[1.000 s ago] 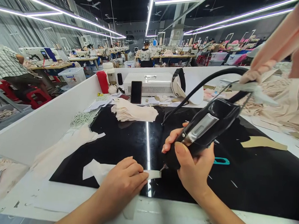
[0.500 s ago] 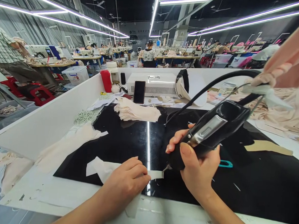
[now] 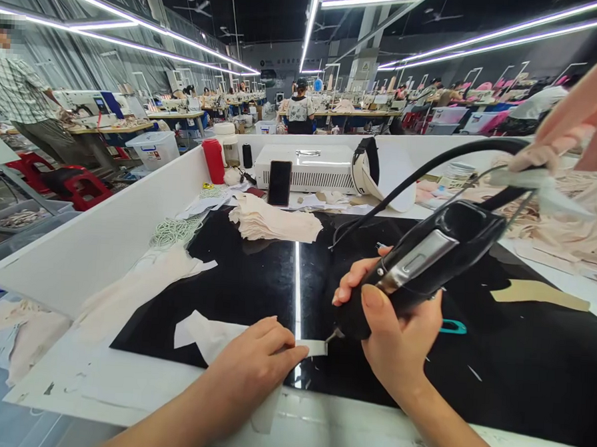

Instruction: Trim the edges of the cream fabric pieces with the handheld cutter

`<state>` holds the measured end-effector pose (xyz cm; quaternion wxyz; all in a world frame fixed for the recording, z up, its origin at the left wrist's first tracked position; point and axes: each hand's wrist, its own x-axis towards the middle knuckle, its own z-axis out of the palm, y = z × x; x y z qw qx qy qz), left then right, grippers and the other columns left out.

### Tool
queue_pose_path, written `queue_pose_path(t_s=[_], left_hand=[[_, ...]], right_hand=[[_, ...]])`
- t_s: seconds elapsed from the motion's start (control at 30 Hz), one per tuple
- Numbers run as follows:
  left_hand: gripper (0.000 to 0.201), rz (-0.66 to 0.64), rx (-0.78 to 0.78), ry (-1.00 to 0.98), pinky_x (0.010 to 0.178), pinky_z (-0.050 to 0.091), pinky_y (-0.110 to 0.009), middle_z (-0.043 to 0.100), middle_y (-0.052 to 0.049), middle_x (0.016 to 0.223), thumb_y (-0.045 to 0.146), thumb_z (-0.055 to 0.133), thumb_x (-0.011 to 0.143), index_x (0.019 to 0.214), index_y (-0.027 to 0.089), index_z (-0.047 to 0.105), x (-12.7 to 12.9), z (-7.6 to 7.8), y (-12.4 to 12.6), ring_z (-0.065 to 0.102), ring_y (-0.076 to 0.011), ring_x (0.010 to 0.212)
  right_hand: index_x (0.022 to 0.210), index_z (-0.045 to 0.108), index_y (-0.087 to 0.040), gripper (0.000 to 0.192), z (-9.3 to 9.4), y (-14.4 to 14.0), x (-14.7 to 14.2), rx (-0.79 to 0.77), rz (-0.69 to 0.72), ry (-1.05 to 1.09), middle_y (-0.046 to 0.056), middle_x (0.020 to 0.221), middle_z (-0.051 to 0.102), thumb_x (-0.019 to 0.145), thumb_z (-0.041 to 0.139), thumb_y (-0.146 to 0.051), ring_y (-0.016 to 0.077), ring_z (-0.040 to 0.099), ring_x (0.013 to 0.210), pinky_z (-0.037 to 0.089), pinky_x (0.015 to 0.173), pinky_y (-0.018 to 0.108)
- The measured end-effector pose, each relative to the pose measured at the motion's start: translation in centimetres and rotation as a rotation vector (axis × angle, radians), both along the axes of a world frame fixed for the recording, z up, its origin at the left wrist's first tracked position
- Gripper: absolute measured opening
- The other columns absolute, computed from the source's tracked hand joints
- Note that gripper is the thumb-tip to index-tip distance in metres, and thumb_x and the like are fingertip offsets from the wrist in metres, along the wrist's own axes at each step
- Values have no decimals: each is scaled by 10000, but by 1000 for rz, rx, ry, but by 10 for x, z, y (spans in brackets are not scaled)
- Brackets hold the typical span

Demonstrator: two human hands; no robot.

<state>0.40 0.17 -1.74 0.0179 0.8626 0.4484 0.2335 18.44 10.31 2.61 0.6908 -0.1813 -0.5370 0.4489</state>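
Left hand pins fabric strip; right hand grips cutter (tip touching).

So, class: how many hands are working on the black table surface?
2. The left hand presses the white fabric strip flat; the right hand grips the black corded tool, its tip at the strip's end. None seems hidden.
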Motion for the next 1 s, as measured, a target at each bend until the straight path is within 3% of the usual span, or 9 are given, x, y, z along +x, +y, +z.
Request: queue_pose_path(t_s=[0.57,1.0], left_hand=[[270,7,65,31,1141,523,-475,672,-26,973,41,489,1064,1223,162,671,3,-2,-2,665,-171,898],[241,-1,84,39,1126,520,-451,681,-25,967,45,502,1065,1195,160,669,5,-2,-2,657,-175,884]], right_hand=[[1148,576,-280,376,10,-5,-11,-85,50,32,-53,821,674,889,835,-367,142,640,591,562,555,303],[1104,542,-292,287,2,-9,-21,-74,65,-39,-54,815,672,920,762,-276,140,636,592,575,560,304]])
